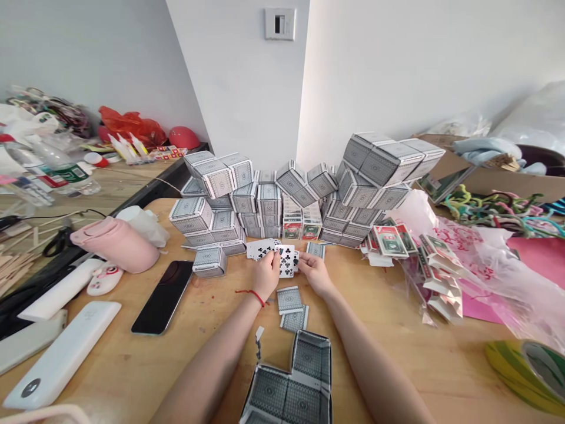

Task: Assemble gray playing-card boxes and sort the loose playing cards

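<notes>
My left hand (267, 274), with a red string at the wrist, pinches a playing card (286, 263) that shows clubs. My right hand (314, 272) has its fingertips closed at the right side of the cards, on a card mostly hidden behind the front one. More face-up cards (260, 247) fan out on the table behind my left hand. A face-down card (315, 251) lies just beyond my right hand. Two patterned card backs (289, 300) lie between my forearms. Nearest me stands a block shape (286, 383) covered in the same card backs.
Stacked card-covered boxes (258, 200) line the table's back, with a taller stack (379, 159) at right. Opened card packs (391, 240) and a plastic bag (498, 265) lie right, near yellow tape (521, 371). A phone (163, 297), white power bank (66, 353) and pink pouch (117, 243) lie left.
</notes>
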The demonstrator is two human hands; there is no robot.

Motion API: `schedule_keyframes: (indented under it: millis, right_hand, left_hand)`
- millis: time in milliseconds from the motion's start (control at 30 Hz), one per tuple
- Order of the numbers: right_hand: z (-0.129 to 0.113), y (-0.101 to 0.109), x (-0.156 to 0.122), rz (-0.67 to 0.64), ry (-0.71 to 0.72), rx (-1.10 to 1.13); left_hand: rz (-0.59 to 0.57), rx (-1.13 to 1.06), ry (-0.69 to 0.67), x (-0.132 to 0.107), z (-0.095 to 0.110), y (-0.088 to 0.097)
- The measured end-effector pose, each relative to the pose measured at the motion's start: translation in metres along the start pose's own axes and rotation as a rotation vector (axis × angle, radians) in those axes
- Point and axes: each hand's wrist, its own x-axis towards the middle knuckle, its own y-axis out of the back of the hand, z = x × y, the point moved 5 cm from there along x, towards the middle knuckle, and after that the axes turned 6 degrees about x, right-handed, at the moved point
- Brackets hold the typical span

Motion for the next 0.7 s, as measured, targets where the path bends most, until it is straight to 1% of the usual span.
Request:
schedule_keyframes:
  millis: [100, 367, 467, 567, 700]
  right_hand:
    - [-0.001, -0.002, -0.001, -0.029, -0.004, 0.021]
    - [0.002, -0.002, 0.002, 0.022, 0.035, -0.035]
    - [0.003, -0.001, 0.000, 0.052, 0.069, -0.106]
    - [0.000, -0.002, -0.004, 0.089, 0.140, -0.198]
    - [-0.007, -0.005, -0.011, 0.218, 0.220, -0.439]
  left_hand:
    - [-0.002, -0.005, 0.013, 0.000, -0.001, 0.000]
    - [-0.041, 0.031, -0.028, 0.000, 0.000, -0.002]
    - [-0.058, 0.051, -0.070, -0.001, 0.002, -0.004]
    - [-0.055, 0.089, -0.104, -0.002, 0.005, -0.004]
    - [-0.043, 0.145, -0.145, -0.004, 0.011, -0.002]
